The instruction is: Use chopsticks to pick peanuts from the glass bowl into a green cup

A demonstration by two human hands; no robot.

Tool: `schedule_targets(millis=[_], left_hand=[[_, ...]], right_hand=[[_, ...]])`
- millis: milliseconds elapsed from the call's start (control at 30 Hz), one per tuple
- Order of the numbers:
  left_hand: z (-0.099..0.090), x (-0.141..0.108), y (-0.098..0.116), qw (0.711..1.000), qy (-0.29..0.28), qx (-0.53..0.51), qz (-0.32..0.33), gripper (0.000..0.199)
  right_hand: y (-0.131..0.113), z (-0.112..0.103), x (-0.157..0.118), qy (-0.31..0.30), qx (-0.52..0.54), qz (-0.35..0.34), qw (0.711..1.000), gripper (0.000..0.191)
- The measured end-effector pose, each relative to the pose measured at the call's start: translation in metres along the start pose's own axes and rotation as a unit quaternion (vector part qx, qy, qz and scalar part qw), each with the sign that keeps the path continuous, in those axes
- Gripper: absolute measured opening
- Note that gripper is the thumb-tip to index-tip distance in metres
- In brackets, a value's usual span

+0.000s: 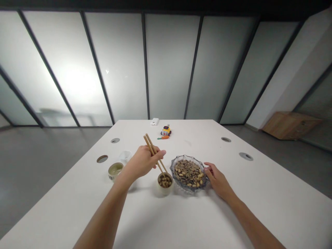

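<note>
My left hand (145, 159) is closed around a pair of wooden chopsticks (155, 152), whose lower tips reach into a small light cup (165, 191). Brown nuts or seeds (165, 181) lie inside that cup. To its right stands a scalloped glass bowl (178, 183), filled with sunflower seeds (188, 168) and some paler nuts, perhaps peanuts or pistachios (193, 183). At the bowl's right rim, my right hand (216, 180) rests with thumb and fingers against the glass. Whether anything is pinched between the chopstick tips cannot be made out.
Beside my left forearm sit a green-glazed cup (114, 170) and a clear small dish (125, 156). Farther back are an orange toy carrot (164, 137), a yellow toy vehicle (166, 130) and a white box-shaped device (155, 121). Round cable holes (102, 158) pierce the white table (160, 224).
</note>
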State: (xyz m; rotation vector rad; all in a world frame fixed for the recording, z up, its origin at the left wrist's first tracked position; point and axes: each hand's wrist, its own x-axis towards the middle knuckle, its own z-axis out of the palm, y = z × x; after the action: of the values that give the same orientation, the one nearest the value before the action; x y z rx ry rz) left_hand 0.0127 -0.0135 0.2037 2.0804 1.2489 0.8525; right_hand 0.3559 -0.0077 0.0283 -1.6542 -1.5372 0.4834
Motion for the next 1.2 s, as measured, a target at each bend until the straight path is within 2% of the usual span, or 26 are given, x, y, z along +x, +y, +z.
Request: schedule_targets(millis=[133,200,300,400,500,733,933,1067,1200], left_hand=[[0.017,0.002,-0.001,0.998,0.049,-0.022,0.024,0.038],[0.037,0.005,0.0,0.994,0.087,-0.049,0.037,0.035],[0.078,0.01,0.0,0.987,0.122,-0.1,0.043,0.029],[0.115,0.013,-0.002,0.987,0.118,-0.092,0.065,0.027],[0.137,0.014,-0.003,0.988,0.101,-0.067,0.096,0.033],[0.152,0.013,0.003,0.988,0.107,-0.057,0.095,0.033],[0.166,0.015,-0.004,0.989,0.09,-0.062,0.101,0.036],[0.167,0.015,-0.008,0.989,0.088,-0.075,0.094,0.037],[0.162,0.015,-0.009,0.984,0.08,-0.141,0.068,0.034]], right_hand=[[0.0,0.0,-0.001,-0.003,0.005,-0.004,1.0,0.05],[0.0,0.0,-0.001,-0.007,0.008,-0.004,1.0,0.049],[0.0,0.0,0.0,-0.009,0.011,-0.002,1.0,0.049],[0.0,0.0,-0.001,-0.007,0.013,-0.004,1.0,0.047],[-0.002,0.0,-0.001,-0.008,0.014,-0.005,1.0,0.045],[-0.005,0.0,-0.002,-0.002,0.02,-0.002,1.0,0.048],[-0.006,0.001,-0.002,-0.002,0.02,-0.004,1.0,0.049],[-0.007,0.0,-0.003,-0.002,0.019,-0.006,1.0,0.048],[-0.007,0.0,-0.003,0.001,0.016,-0.006,1.0,0.047]])
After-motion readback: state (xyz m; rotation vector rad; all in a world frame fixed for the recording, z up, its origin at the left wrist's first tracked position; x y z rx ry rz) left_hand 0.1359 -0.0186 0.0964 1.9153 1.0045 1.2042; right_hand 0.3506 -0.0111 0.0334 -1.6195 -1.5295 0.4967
